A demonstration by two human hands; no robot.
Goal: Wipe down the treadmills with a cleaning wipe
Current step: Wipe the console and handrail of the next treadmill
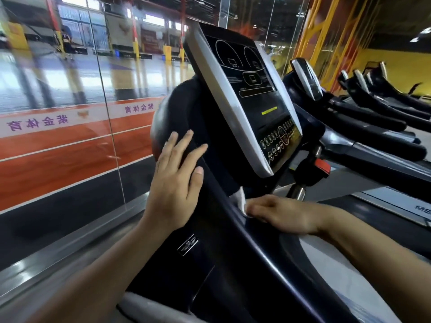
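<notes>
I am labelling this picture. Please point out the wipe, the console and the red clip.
wipe (240, 199): head view, its white part above the fingers.
console (247, 89): head view, dark display.
red clip (323, 164): head view, its middle.

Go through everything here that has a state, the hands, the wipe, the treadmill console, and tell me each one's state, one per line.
left hand: open, fingers straight, flat on the black console housing.
right hand: pressing the wipe onto the handrail.
wipe: white, crumpled, partly under the right hand.
console screen: dark, only a yellow strip showing.
red safety clip: in place below the console.
</notes>
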